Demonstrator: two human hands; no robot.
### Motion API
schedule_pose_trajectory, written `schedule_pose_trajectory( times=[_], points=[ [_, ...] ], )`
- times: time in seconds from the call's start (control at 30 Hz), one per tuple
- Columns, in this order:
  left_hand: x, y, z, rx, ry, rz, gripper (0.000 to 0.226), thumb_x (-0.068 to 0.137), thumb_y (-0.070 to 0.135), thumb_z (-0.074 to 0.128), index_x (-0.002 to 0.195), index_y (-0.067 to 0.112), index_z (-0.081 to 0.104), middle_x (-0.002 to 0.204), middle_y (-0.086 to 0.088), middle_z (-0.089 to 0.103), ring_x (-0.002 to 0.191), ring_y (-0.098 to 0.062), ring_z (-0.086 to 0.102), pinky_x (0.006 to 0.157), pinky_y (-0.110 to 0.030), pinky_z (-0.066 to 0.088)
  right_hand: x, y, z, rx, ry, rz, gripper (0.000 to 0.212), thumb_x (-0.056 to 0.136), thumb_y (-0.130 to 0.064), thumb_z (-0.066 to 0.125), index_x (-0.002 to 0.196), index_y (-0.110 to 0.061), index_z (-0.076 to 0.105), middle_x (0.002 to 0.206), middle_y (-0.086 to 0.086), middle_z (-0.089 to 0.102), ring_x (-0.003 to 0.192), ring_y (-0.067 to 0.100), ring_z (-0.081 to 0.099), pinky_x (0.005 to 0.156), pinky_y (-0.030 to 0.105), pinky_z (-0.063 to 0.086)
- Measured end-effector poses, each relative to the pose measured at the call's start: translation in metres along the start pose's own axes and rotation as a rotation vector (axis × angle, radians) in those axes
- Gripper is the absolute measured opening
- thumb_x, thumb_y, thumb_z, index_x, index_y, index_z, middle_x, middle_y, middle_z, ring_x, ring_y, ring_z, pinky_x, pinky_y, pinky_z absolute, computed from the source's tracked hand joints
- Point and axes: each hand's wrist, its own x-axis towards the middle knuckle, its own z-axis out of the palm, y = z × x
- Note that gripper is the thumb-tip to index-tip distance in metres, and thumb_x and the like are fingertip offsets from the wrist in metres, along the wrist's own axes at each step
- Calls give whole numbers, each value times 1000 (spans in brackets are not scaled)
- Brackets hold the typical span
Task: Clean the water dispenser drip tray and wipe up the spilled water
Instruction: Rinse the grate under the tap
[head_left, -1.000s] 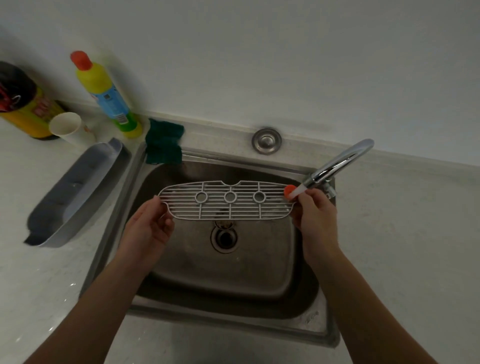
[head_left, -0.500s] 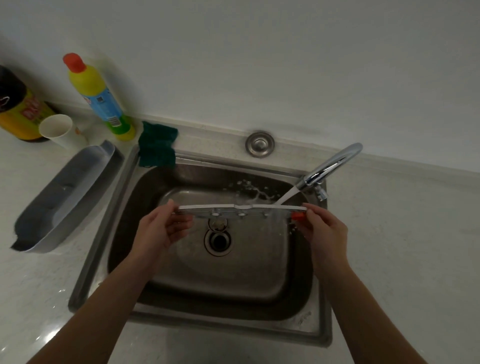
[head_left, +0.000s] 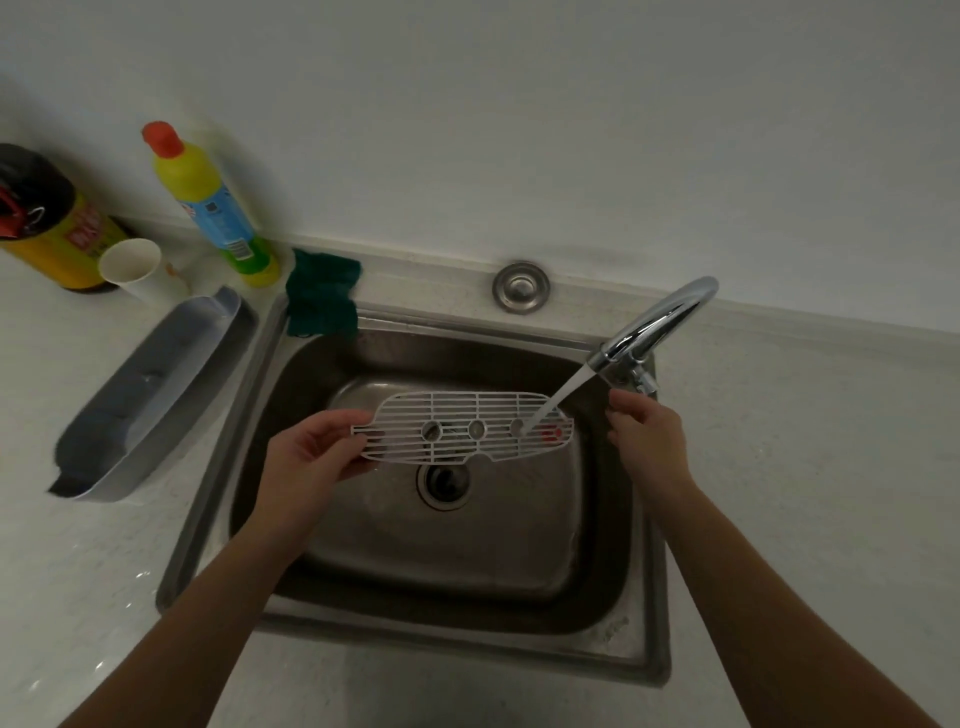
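Steel sink (head_left: 467, 571) in pale counter (head_left: 805, 467); white drip-tray grate (head_left: 467, 426) is held flat over it, drain (head_left: 444, 480) at grate's 6 o'clock. Left hand (head_left: 311, 457) pinches grate's 9 o'clock end betw. thumb & fingers (head_left: 358, 448). Right hand (head_left: 649, 436) is off it, near 3 o'clock, loosely curled w/ nothing in it. Faucet (head_left: 660, 317) stream (head_left: 561, 400) lands by rightmost hole. Probably best: tilt grate, pass it thru stream end to end, rub bars w/ free hand. Gray tray body (head_left: 150, 395) sits at 9 o'clock.

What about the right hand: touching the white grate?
Apart. Head view shows sink between the right hand and the white grate; the left hand holds it.
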Motion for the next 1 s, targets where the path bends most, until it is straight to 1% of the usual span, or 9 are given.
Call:
schedule_pose_trajectory(
  times=[0.1, 0.2, 0.27, 0.4, 0.6, 0.7, 0.83, 0.9, 1.0],
  points=[
    [-11, 0, 1, 121, 13, 101, 36, 96, 2, 64, 105, 33, 78, 105, -1, 79, 96, -17, 77, 77, -21, 61, 9, -4, 2, -184, -43, -59, 38, 104, -14, 50, 141, -17, 60, 131, 12, 66, 117, 33, 65, 103, 56, 53],
    [-21, 1, 4, 225, 31, 182, 40, 95, 0, 65, 106, 36, 76, 106, 6, 79, 96, -12, 76, 80, -18, 60, 17, -7, -1, -232, -40, -69, 33, 102, -10, 50, 131, -13, 65, 117, 13, 69, 102, 31, 69, 95, 55, 57],
    [-28, 2, 6, 276, 46, 226, 39, 95, -1, 66, 109, 34, 74, 107, 9, 78, 97, -10, 76, 81, -17, 59, 22, -9, -3, -254, -25, -83, 32, 100, -9, 50, 124, -13, 69, 118, 14, 70, 106, 34, 67, 99, 56, 53],
    [-33, 0, 9, 296, 85, 239, 33, 94, -1, 66, 112, 25, 74, 106, 10, 78, 97, -11, 75, 82, -18, 59, 33, -10, -7, -302, 79, -98, 37, 95, -11, 53, 128, -12, 70, 126, 15, 71, 116, 37, 64, 106, 49, 49],
    [-45, 5, 10, 289, 134, 236, 27, 95, -3, 65, 114, 14, 74, 103, 4, 79, 96, -10, 75, 82, -19, 59, 48, -11, -20, -234, 173, -102, 31, 95, -14, 55, 121, -12, 72, 117, 15, 74, 108, 34, 66, 98, 44, 49],
    [-52, 13, 9, 336, 170, 265, 27, 95, -3, 64, 114, 14, 74, 100, 3, 78, 96, -8, 74, 83, -16, 58, 43, -8, -15, -258, 102, -89, 34, 94, -18, 60, 127, -11, 65, 122, 16, 70, 115, 38, 63, 100, 46, 48],
    [-68, 29, 17, 489, 190, 349, 27, 95, -1, 65, 114, 18, 70, 104, 10, 73, 98, 5, 70, 85, -8, 52, 13, 5, -2, -296, -123, -178, 47, 90, -16, 72, 134, -13, 58, 129, 11, 65, 117, 30, 63, 97, 37, 47],
    [-77, 36, 22, 540, 203, 376, 28, 95, -2, 66, 114, 19, 69, 103, 13, 71, 97, 9, 68, 85, -6, 51, -7, 15, 5, -339, -194, -258, 57, 88, -17, 76, 140, -14, 54, 138, 12, 58, 124, 29, 60, 106, 44, 49],
    [-92, 45, 31, 496, 241, 347, 27, 96, -2, 64, 109, 21, 71, 95, 15, 75, 94, 7, 70, 80, -5, 51, -32, 24, 8, -399, -262, -376, 81, 84, -18, 82, 153, -19, 41, 155, 9, 42, 139, 27, 48, 115, 40, 38]
  ],
)
